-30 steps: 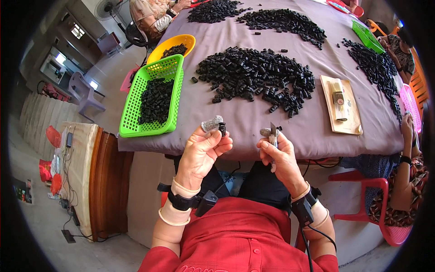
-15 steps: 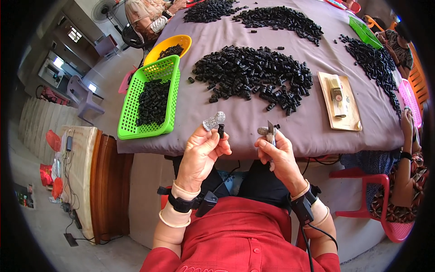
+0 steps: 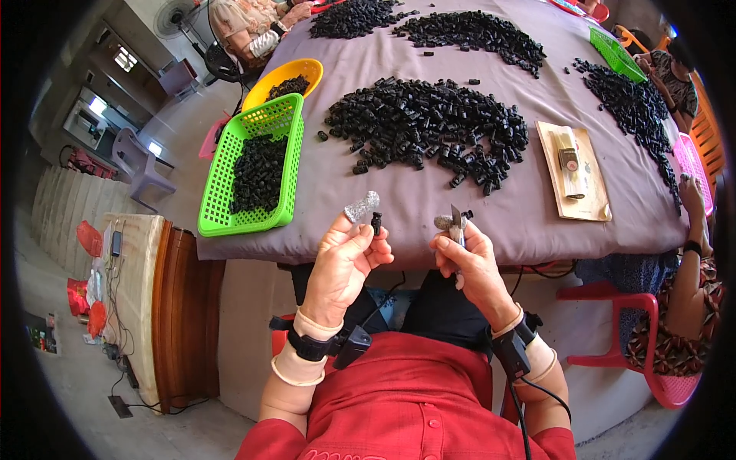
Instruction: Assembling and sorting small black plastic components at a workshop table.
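My left hand (image 3: pixel 345 257) is raised at the table's front edge and pinches a small black plastic piece (image 3: pixel 376 222) between its fingers; its thumb is wrapped in silver tape (image 3: pixel 361 207). My right hand (image 3: pixel 469 257) is a little to the right, also tape-tipped, and grips a small blade (image 3: pixel 456 218) that points up. The two hands are a short gap apart. Just beyond them lies a big heap of the same black pieces (image 3: pixel 429 130) on the grey tablecloth.
A green basket (image 3: pixel 222 180) half full of black pieces stands at the left, a yellow bowl (image 3: pixel 287 73) behind it. A wooden board (image 3: pixel 575 172) lies at the right. More heaps, a green tray (image 3: pixel 617 54) and other people sit around the table.
Both hands have stayed at the table's front edge; the left hand has turned the black piece a little. Nothing else has moved.
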`<state>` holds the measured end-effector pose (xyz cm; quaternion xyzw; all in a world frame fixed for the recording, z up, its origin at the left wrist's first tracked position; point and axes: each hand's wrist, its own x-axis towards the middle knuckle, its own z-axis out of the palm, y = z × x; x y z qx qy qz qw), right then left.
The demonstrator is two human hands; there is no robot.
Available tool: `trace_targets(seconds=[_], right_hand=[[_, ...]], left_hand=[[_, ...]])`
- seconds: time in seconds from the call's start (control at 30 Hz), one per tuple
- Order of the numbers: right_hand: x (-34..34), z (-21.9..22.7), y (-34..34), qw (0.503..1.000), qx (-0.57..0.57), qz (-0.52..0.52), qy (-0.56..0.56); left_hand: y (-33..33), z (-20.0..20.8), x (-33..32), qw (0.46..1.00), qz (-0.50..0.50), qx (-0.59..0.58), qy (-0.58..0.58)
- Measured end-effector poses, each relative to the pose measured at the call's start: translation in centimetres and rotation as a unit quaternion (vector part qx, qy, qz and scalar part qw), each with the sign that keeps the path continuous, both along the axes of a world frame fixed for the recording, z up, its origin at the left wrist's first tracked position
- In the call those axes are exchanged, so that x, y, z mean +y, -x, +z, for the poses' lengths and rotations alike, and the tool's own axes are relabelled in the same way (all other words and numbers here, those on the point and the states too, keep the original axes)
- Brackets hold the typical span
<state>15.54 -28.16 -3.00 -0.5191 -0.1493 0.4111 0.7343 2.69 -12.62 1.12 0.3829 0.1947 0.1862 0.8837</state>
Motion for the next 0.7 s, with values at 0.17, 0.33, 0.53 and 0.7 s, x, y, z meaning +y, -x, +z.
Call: trace_targets(seconds=[0.17,0.33,0.53,0.7], right_hand=[[0.1,-0.1,0.5,1.000,0.016,0.000,-0.017],[-0.1,-0.4,0.3,1.000,0.010,-0.002,-0.007],[0.0,-0.3,0.2,1.000,0.003,0.004,0.004],[0.1,-0.6,0.1,1.000,0.001,0.001,0.001]], left_hand=[[-1.1,-1.6,1.9,0.999,-0.014,-0.017,0.031],[-1.9,-1.2,2.4,0.999,-0.025,-0.005,0.037],[-2.1,-1.7,3.1,0.996,-0.035,-0.017,0.086],[-1.9,-1.7,3.6,0.997,-0.032,-0.006,0.077]])
